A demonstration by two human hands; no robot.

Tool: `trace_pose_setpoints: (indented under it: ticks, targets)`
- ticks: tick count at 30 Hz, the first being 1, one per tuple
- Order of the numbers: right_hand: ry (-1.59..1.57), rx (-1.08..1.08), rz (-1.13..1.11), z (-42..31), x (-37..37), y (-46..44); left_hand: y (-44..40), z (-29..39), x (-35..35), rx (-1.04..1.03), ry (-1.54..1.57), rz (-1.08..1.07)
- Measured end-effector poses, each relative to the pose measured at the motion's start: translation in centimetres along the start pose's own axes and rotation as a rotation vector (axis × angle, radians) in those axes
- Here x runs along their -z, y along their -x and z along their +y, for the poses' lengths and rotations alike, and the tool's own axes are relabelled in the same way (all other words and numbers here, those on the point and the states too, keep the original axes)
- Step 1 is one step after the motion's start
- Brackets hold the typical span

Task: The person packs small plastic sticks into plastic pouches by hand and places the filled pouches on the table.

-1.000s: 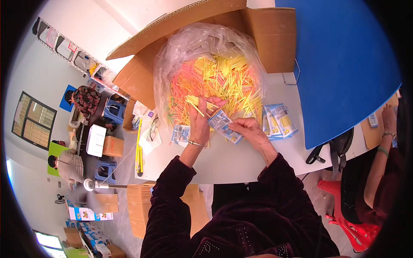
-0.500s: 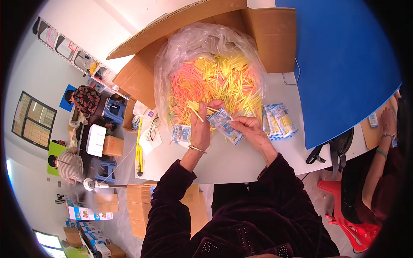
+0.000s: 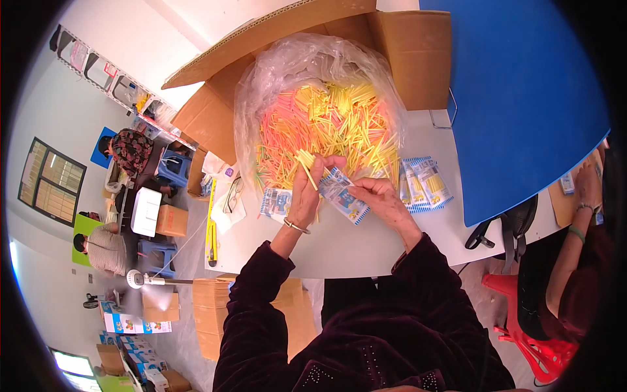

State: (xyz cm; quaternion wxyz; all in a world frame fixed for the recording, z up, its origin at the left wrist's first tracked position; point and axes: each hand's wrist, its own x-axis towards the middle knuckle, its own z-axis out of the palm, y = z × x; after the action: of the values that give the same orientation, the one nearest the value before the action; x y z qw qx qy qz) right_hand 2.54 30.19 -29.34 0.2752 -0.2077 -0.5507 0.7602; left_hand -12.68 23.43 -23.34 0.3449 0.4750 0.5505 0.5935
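My left hand (image 3: 303, 199) is closed on a small bunch of thin yellow sticks (image 3: 305, 161), whose ends stick up past the fingers. Between the thumb and fingers of my right hand (image 3: 384, 201) is a blue-and-white printed packet (image 3: 343, 198), held tilted. The packet's upper left end touches the fingertips of my left hand. Just beyond both hands, a heap of yellow and pink sticks (image 3: 326, 124) lies in a clear plastic bag (image 3: 261, 75) inside an open cardboard box (image 3: 413, 59). Several packets with yellow sticks (image 3: 428, 186) overlap beside my right hand. More packets (image 3: 275, 202) lie by my left wrist.
Glasses (image 3: 232, 195) lie on white paper, near a yellow cutter knife (image 3: 211, 243) at the table's left edge. A blue board (image 3: 522, 98) rises at the right. Another person's arm (image 3: 575, 242) is at the far right, by a red stool (image 3: 529, 340).
The yellow sticks in my left hand have shifted slightly right and stand more upright. The packet has moved a little down, with its upper end close against my left fingers.
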Motion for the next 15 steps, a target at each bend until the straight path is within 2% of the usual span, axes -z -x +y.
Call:
trace_pose_setpoints:
  ticks: [3, 5, 7, 9, 11, 13, 15]
  targets:
    - [-0.026, 0.026, 0.004, 0.3, 0.1, -0.2, 0.0, -0.4, 0.2, 0.021, 0.018, -0.042]
    - [-0.042, 0.017, 0.01, 0.2, -0.1, -0.2, -0.1, -0.7, 0.4, 0.153, 0.22, -0.042]
    - [-0.057, 0.009, 0.018, 0.5, 0.0, -0.4, -0.2, -1.1, 0.4, 0.156, 0.192, -0.041]
    - [-0.037, 0.134, 0.057, 1.7, 0.2, -1.3, -0.6, -1.3, 0.6, 0.158, 0.163, -0.044]
    - [-0.043, 0.118, 0.067, 1.7, 0.3, -1.6, -1.3, -1.5, 1.2, 0.206, 0.178, -0.14]
    - [-0.048, 0.101, 0.077, 2.0, 0.4, -1.9, -2.2, -2.2, 1.7, 0.175, 0.144, -0.148]
    - [-0.071, 0.172, 0.111, 2.6, 0.5, -2.4, -2.9, -3.0, 2.0, 0.145, 0.111, -0.154]
